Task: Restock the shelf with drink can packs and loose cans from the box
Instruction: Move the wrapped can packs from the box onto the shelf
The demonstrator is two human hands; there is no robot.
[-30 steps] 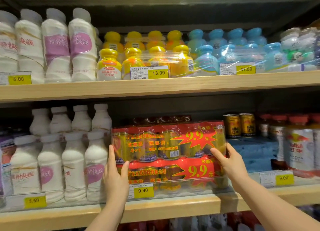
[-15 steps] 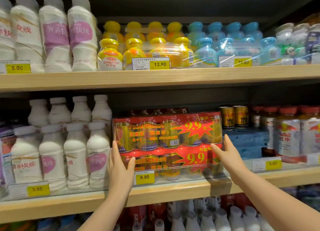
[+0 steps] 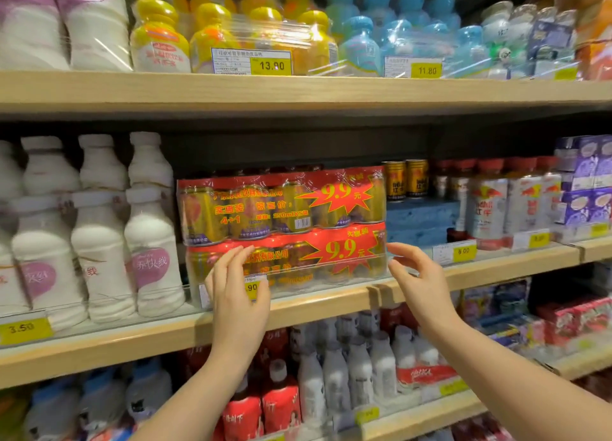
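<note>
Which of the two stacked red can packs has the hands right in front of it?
The bottom can pack, on the shelf board behind the clear rail. The left hand overlaps its front; the top pack sits above both hands.

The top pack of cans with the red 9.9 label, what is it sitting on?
The top pack rests on a second matching pack. The left hand covers part of that one's front.
</note>
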